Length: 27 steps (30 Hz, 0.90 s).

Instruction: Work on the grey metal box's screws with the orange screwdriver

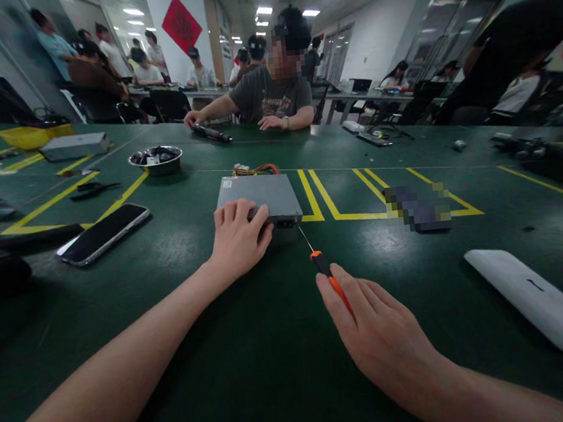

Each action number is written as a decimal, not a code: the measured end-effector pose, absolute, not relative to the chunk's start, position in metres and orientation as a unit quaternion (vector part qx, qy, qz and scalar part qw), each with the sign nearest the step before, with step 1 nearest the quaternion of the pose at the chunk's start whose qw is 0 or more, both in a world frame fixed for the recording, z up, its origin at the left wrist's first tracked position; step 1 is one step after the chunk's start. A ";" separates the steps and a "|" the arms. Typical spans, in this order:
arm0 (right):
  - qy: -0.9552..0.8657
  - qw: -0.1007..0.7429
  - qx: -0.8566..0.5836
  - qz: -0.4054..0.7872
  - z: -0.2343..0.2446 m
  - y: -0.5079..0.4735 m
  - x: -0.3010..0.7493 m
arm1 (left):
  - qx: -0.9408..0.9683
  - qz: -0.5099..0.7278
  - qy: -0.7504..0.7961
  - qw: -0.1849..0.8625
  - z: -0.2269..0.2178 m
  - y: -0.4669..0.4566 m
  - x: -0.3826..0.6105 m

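Observation:
A grey metal computer power supply unit (pixel 274 195) lies on the green table, with a bundle of coloured wires (pixel 257 170) at its far side. My left hand (pixel 240 239) grips its near left part, fingers over the top and thumb at the front face. My right hand (pixel 379 325) is closed around a screwdriver (pixel 319 261) with an orange and black handle. The screwdriver's thin shaft points up and away, its tip at the unit's near right corner; whether it touches a screw cannot be made out.
A metal bowl (pixel 155 160) of small parts stands behind on the left, near a phone (pixel 105 235). Further left are another grey box (pixel 75 147) and a yellow tray (pixel 35 136). A white device (pixel 542 301) lies on the right. Across the table sits a person (pixel 272 98).

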State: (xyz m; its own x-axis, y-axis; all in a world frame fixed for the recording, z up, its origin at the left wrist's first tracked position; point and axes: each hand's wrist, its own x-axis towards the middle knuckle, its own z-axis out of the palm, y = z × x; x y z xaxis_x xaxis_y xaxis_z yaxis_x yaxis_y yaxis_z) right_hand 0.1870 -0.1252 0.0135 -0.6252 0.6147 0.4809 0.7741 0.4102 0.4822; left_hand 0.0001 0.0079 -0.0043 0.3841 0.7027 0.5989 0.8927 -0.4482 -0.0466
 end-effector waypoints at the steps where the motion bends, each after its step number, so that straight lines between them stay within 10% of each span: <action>1: -0.829 0.116 -0.422 -0.347 0.015 -0.125 0.188 | -0.810 -0.258 -0.492 0.186 -0.005 0.008 0.000; 27: -0.834 0.101 -0.423 -0.340 0.014 -0.125 0.187 | -0.812 -0.255 -0.489 0.193 -0.004 0.007 0.000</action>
State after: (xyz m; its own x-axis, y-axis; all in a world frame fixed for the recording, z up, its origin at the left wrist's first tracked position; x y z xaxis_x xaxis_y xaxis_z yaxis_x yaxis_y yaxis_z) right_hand 0.1868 -0.1250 0.0143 -0.6219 0.6370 0.4556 0.7738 0.4105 0.4823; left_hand -0.0001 0.0068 -0.0038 0.3923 0.6946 0.6030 0.8919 -0.4477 -0.0645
